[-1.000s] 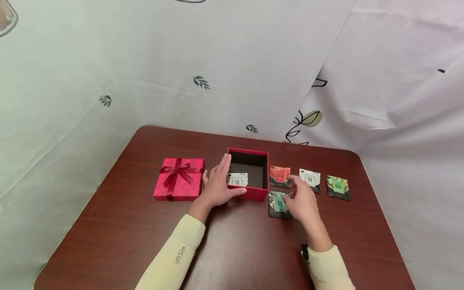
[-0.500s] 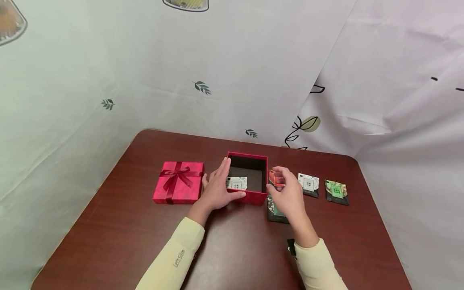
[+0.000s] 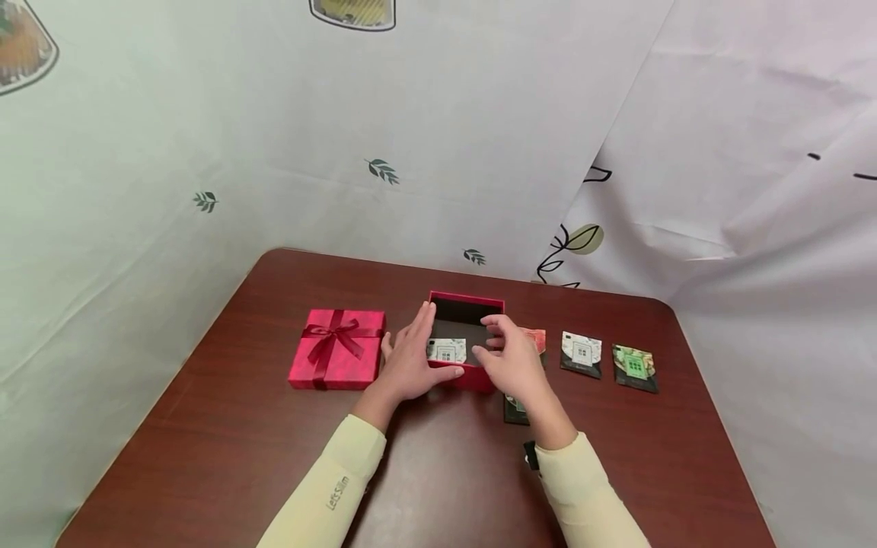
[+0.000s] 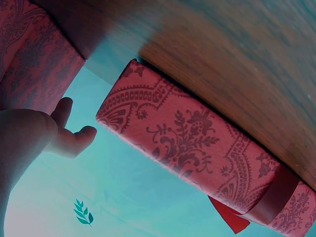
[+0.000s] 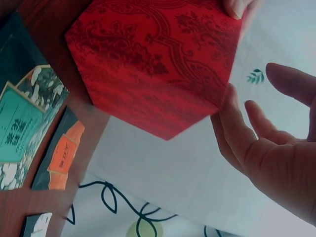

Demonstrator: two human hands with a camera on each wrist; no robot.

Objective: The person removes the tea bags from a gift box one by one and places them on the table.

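A red patterned box (image 3: 473,379) with a dark inside stands uncovered mid-table. My left hand (image 3: 407,365) rests along its left side, fingers straight and thumb lying across the front rim. Over the right wall reaches my right hand (image 3: 512,361), fingers bent, thumb apart from them. Nothing shows between them in the right wrist view, where the fingertips pass behind the edge of the box (image 5: 158,59). A white sachet (image 3: 447,349) lies inside at the front left. Under the right hand, an orange sachet (image 3: 537,339) and a teal sachet (image 3: 515,409) are partly hidden.
Left of the box lies its red lid (image 3: 365,369) with a dark red ribbon bow, close to the left fingers. On the right are a white-and-black sachet (image 3: 581,354) and a green sachet (image 3: 635,367). A pale printed cloth (image 3: 288,137) hangs behind the table.
My right hand has moved left, from beside the orange sachet to over the box's right wall. The left hand stays at the box. The head view has tilted up slightly.
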